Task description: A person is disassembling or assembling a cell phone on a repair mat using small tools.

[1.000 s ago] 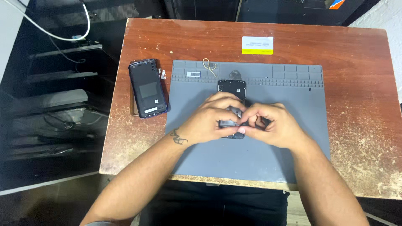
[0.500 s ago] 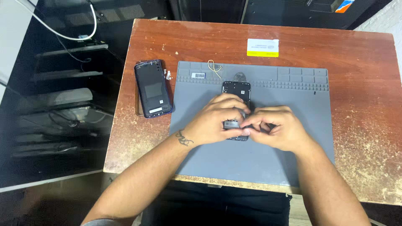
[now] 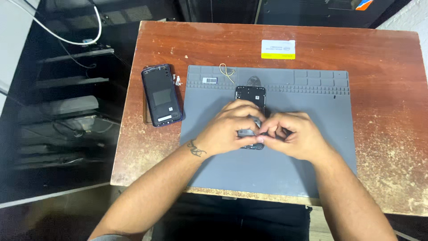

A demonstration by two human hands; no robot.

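Seen from overhead, two bare hands meet over an opened phone (image 3: 251, 96) lying on a grey mat (image 3: 312, 169) on a worn wooden tabletop (image 3: 383, 62). The phone's long axis runs away from the person, its top end showing beyond the knuckles and its lower half hidden under both hands. The left hand (image 3: 229, 129) lies over the phone's left side, fingers curled down on the body and apparently pinning it in place. The right hand (image 3: 292, 136) comes in from the other side, its fingers (image 3: 272, 129) drawn together in a pinch at the phone's right edge, just beside the left thumb (whether they hold a small part or tool cannot be told, since the tips are too small and shadowed). Both hands touch the phone; the right one's pinch sits nearest the spot where the two hands meet.

Well apart to the left, half off the mat, lies a dark back cover (image 3: 161, 94) with its inner face up. Near the mat's top edge sit a thin yellow wire (image 3: 228, 72) and a small white part (image 3: 208, 80). A white and yellow card (image 3: 278, 49) lies farther back.
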